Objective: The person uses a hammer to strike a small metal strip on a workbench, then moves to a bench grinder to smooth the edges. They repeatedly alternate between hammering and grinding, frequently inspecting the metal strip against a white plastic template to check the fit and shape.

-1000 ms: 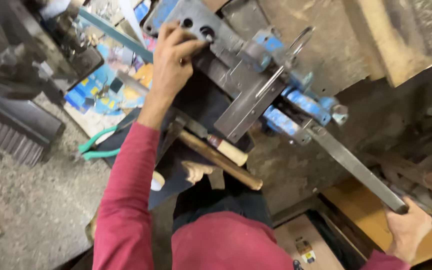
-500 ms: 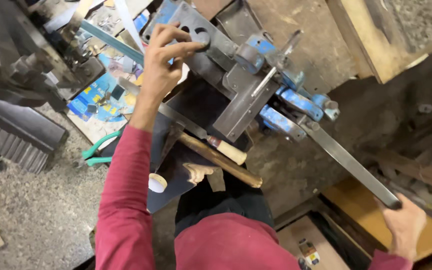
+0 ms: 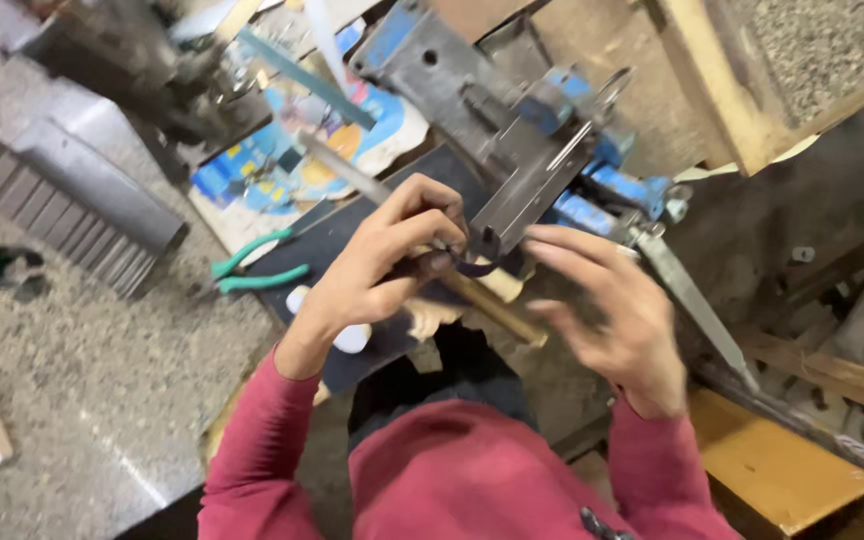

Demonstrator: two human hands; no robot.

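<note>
Metal strip [image 3: 480,262], dark and curled, sits pinched in my left hand [image 3: 377,265] right at the lower end of the grey steel plate [image 3: 527,190] of the bench tool; thumb and forefinger are closed on it, the other fingers curled. My right hand [image 3: 612,310] hovers just beside the strip with fingers spread and loose, gripping nothing, though it is blurred. Under both hands lies a wooden hammer handle [image 3: 492,305] on a dark board [image 3: 327,235]. Blue clamp parts [image 3: 602,195] sit on the plate's far side, and a long flat steel lever [image 3: 697,305] runs down toward my right. Green-handled pliers [image 3: 257,268] lie on the board's left edge, near a small white cylinder [image 3: 350,335]. Further left I see a ribbed grey metal sheet [image 3: 72,205] on the speckled floor [image 3: 62,400]. Yellow box [image 3: 782,465] stands at lower right.
</note>
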